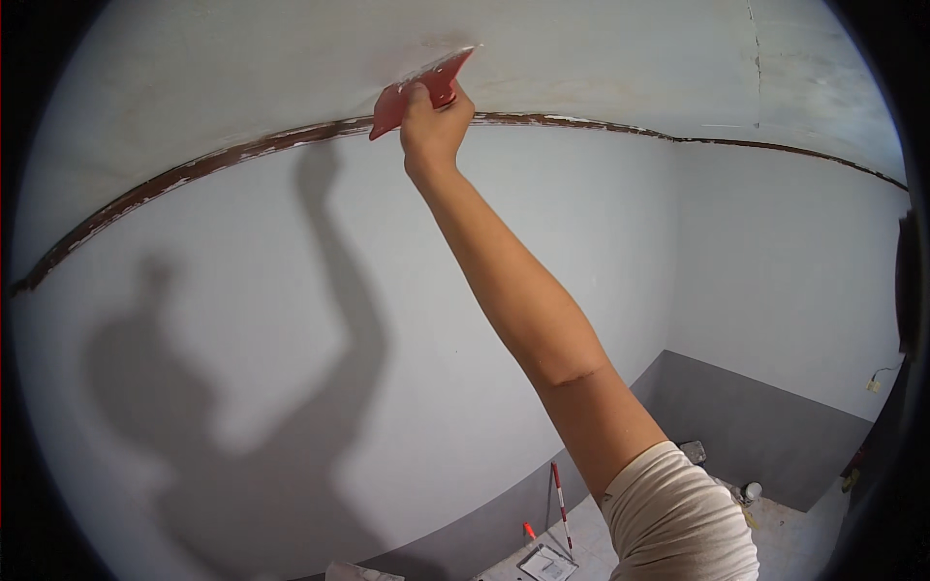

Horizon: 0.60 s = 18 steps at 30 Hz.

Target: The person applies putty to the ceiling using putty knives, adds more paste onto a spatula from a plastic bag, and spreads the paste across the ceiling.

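Observation:
My right arm reaches up from the lower right, and my right hand (pixel 438 131) is closed around a red putty spreader (pixel 417 97). The thumb lies along the spreader's near face. Its long whitish edge is up against the pale ceiling (pixel 601 58), beside a smeared patch. Just below the hand runs a brown, chipped strip (pixel 228 155) where ceiling and wall meet, with white flecks along it. My left hand is out of view.
A hairline crack (pixel 757 58) marks the ceiling at right. The light wall (pixel 572 223) carries shadows and has a grey lower band (pixel 756 416). On the floor are a red-and-white striped pole (pixel 561 504), an orange object (pixel 529 530) and a white container (pixel 752 492).

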Available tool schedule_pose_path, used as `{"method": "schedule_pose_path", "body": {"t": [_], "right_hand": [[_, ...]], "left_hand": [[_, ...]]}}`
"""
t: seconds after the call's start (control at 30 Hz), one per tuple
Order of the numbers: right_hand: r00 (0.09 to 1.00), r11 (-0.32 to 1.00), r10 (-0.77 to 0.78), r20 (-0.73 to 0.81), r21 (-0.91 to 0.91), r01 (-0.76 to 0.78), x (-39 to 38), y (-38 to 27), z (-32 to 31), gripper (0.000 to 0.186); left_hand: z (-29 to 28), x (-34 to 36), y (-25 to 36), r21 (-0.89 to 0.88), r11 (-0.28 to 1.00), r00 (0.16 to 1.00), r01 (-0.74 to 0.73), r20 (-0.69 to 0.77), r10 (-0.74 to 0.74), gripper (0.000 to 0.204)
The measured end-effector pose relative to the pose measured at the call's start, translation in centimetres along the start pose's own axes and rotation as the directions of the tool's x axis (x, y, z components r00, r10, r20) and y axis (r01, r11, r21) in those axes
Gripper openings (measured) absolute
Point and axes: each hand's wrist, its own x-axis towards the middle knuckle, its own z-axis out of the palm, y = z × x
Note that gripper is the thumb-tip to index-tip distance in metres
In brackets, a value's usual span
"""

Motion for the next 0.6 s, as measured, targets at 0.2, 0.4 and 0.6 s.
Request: {"method": "schedule_pose_path", "body": {"t": [0.2, 0.4, 0.6], "right_hand": [[0.995, 0.996, -0.087, 0.056, -0.027, 0.088, -2.7, -0.5, 0.2, 0.016], [0.965, 0.994, 0.074, -0.251, 0.093, -0.052, 0.2, 0.9, -2.6, 0.023], [0.988, 0.994, 0.101, -0.118, 0.047, -0.096, 2.1, -0.5, -0.6, 0.015]], "left_hand": [[0.8, -1.1, -1.6, 0.050, 0.996, 0.995, -0.072, -0.067, 0.076, 0.057], [0.9, -2.7, -2.3, 0.059, 0.997, 0.998, -0.053, -0.037, 0.055, 0.058], [0.5, -3.0, -2.2, 0.071, 0.997, 0.999, 0.011, 0.038, -0.014, 0.059]]}}
